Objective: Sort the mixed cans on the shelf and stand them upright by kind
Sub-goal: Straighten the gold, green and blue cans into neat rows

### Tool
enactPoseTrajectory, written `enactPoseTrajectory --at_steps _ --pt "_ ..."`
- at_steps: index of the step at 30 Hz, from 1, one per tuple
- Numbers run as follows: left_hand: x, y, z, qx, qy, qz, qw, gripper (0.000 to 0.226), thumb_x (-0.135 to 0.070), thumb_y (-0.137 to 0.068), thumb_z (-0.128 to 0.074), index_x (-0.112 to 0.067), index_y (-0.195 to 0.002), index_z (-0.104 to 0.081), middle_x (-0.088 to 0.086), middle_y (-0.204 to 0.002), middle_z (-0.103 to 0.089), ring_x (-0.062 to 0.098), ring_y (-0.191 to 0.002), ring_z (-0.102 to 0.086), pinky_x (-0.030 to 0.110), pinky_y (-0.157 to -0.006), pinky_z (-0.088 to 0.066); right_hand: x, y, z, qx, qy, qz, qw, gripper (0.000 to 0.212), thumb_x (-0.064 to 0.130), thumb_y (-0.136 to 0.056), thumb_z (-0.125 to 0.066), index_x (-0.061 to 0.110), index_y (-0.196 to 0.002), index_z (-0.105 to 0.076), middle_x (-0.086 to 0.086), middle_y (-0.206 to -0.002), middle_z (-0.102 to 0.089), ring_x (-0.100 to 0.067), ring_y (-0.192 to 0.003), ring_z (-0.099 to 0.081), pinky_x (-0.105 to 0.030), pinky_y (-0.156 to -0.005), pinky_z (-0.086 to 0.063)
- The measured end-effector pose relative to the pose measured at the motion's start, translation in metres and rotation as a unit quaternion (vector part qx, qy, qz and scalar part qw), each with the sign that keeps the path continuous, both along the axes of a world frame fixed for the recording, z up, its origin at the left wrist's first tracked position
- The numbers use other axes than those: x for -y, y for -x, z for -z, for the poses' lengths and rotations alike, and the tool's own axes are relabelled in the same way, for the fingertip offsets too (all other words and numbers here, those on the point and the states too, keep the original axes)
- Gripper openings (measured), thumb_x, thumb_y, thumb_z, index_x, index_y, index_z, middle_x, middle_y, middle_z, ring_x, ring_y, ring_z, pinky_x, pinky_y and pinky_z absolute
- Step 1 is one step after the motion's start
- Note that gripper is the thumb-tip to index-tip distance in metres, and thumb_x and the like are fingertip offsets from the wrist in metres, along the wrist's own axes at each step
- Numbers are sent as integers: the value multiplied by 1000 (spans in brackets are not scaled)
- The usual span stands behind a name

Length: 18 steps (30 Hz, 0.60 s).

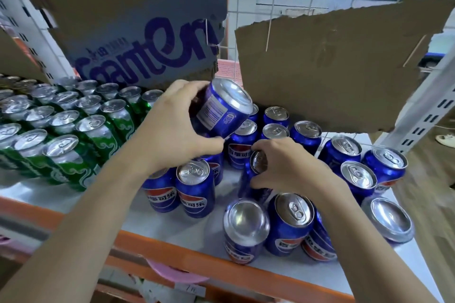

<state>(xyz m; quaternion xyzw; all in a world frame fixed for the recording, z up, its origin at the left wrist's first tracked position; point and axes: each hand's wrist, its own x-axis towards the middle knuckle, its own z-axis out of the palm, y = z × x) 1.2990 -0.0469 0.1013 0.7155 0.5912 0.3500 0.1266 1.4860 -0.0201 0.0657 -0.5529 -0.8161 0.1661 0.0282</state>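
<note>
My left hand grips a blue cola can lifted above the shelf, tilted with its concave bottom toward me. My right hand curls over the top of another blue can standing among the blue ones. Several upright blue cola cans fill the middle and right of the white shelf. Two blue cans stand bottom up near the front edge. Rows of upright green cans occupy the left side.
Torn cardboard sheets hang at the back: a printed blue one at left and a plain brown one at right. An orange rail edges the shelf front. A white upright post stands at right.
</note>
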Motion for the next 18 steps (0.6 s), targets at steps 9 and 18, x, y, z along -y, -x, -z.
enactPoseTrajectory --at_steps 9,18 --pt "-31 30 5 -242 113 53 962 85 -41 -58 -76 -20 -135 -45 -2 -109 -54 15 -96 -46 28 -81 -41 -12 15 9 3 10 15 1000 48 29 -69 -73 13 -111 -56 -1 -92 -55 -22 -79 -54 -33 -66 -50" --pt "-29 46 31 -116 133 41 983 73 -54 -77 -63 -29 -138 -32 -5 -126 -48 15 -110 -51 32 -94 -43 -17 23 24 -1 27 13 1000 80 38 -80 -66 22 -146 -23 -3 -130 -41 -25 -116 -45 -30 -84 -40"
